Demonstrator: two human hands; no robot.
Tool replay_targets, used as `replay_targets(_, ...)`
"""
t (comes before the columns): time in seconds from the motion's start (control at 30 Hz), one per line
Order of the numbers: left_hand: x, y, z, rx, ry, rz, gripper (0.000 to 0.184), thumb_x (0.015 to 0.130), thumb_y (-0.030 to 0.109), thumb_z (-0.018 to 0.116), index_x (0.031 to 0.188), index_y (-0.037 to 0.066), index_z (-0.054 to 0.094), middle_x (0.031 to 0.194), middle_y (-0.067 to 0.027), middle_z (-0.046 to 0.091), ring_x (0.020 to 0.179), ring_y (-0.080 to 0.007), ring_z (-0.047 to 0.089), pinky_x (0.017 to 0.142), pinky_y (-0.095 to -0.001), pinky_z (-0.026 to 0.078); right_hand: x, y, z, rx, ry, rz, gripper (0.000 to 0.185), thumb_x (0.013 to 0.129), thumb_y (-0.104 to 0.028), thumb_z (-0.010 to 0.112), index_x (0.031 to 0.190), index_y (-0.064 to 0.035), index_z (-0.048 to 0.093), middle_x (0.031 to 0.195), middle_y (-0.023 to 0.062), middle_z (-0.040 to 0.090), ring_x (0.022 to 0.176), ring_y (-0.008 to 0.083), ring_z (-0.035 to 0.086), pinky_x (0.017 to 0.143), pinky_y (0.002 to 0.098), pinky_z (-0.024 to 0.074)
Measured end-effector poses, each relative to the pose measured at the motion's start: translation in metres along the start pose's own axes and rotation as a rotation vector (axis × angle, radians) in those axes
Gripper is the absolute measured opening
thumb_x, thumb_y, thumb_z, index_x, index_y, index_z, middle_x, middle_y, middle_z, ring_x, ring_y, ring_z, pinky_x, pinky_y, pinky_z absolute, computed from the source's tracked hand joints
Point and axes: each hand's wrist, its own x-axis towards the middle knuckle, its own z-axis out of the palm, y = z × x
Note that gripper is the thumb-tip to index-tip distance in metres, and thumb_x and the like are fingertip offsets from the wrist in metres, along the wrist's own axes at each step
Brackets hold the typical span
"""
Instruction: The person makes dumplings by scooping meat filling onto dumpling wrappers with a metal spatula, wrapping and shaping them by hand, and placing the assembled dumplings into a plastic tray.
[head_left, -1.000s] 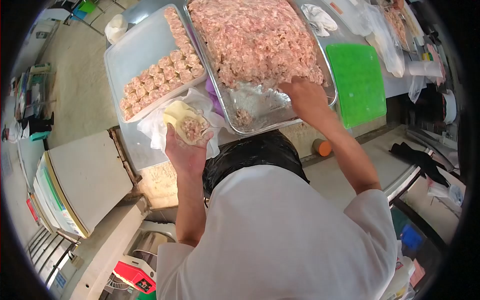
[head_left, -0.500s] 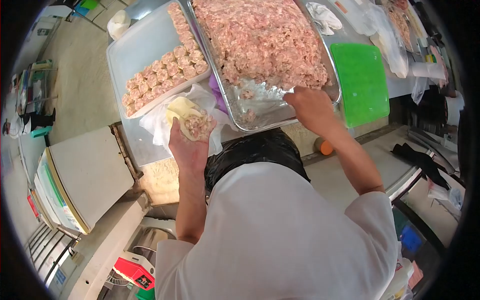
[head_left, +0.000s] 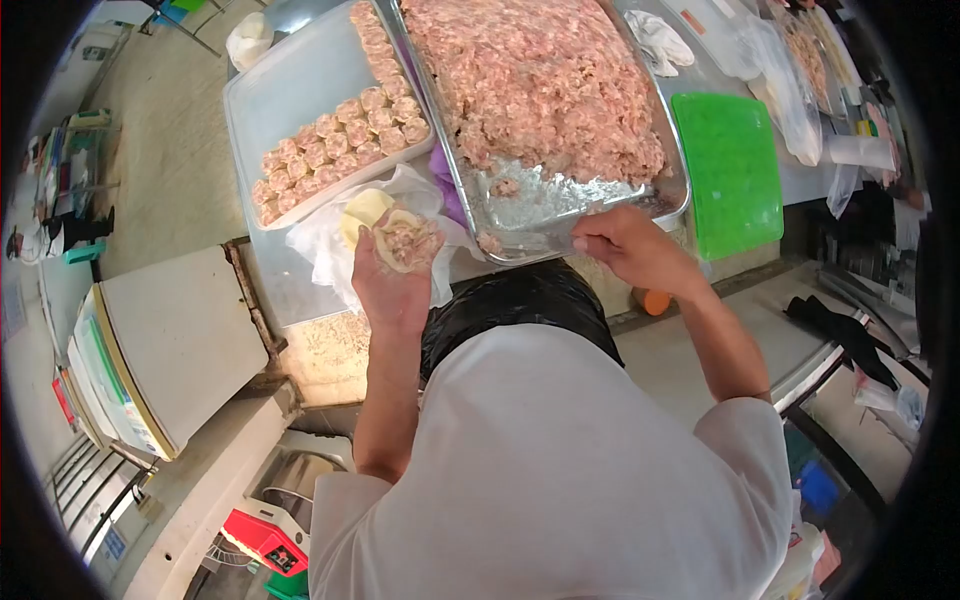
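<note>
In my left hand (head_left: 393,290) lies a round dumpling wrapper (head_left: 402,262) with minced meat filling (head_left: 408,240) on it. Yellow wrappers (head_left: 366,208) show just behind it, above a white cloth (head_left: 318,240). My right hand (head_left: 640,250) is closed at the near edge of a metal tray (head_left: 540,240); whatever its fingers grip is hidden. A large mound of pink minced meat (head_left: 540,90) fills most of that tray, with bare metal at the near end. To the left, rows of open-topped dumplings (head_left: 345,140) sit on a pale plastic tray (head_left: 285,95).
A green board or lid (head_left: 725,175) lies right of the metal tray. Beyond it are a crumpled white cloth (head_left: 660,42) and plastic bags (head_left: 795,110). Purple cloth or plastic (head_left: 447,185) shows between the trays. A red-fronted device (head_left: 265,540) stands low at left.
My right hand has drawn back from the meat toward me, to the tray's near rim. The left hand has shifted slightly right, still holding the filled wrapper. The view has moved slightly.
</note>
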Motion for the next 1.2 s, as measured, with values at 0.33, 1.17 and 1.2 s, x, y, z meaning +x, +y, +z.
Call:
replay_targets(0.33,0.005,-0.027,0.055,-0.138,-0.090,-0.029,0.036,0.109,0.037,0.039,0.119,0.006,0.055,0.108,-0.0089,0.062,0.101,-0.0276,0.060,0.098,-0.0480,0.048,0.008,-0.028,0.064,0.167,0.444,-0.205,0.041,0.086,0.006,0.066,0.125,-0.0052,0.068,0.085,0.0152,0.059,0.070,0.0348,0.061,0.064,0.0428,0.0469)
replay_targets(1.17,-0.006,-0.003,0.053,1.190,-0.959,-0.132,0.050,0.075,0.016,0.091,0.115,0.001,0.065,0.101,-0.0046,0.069,0.092,-0.0118,0.062,0.084,-0.0285,0.050,0.012,-0.046,-0.054,0.048,0.016,-0.214,0.023,0.089,-0.023,0.076,0.082,-0.0016,0.069,0.070,0.0174,0.062,0.067,0.0318,0.062,0.064,0.0422,0.0457)
replay_targets(1.2,-0.006,-0.007,0.049,1.225,-0.940,-0.048,0.046,0.075,0.015,0.090,0.111,0.001,0.065,0.097,-0.0045,0.069,0.089,-0.0120,0.062,0.082,-0.0285,0.050,0.013,-0.043,-0.048,0.066,0.012,-0.209,0.024,0.088,-0.024,0.076,0.082,-0.0015,0.069,0.070,0.0177,0.062,0.067,0.0317,0.063,0.064,0.0423,0.0456)
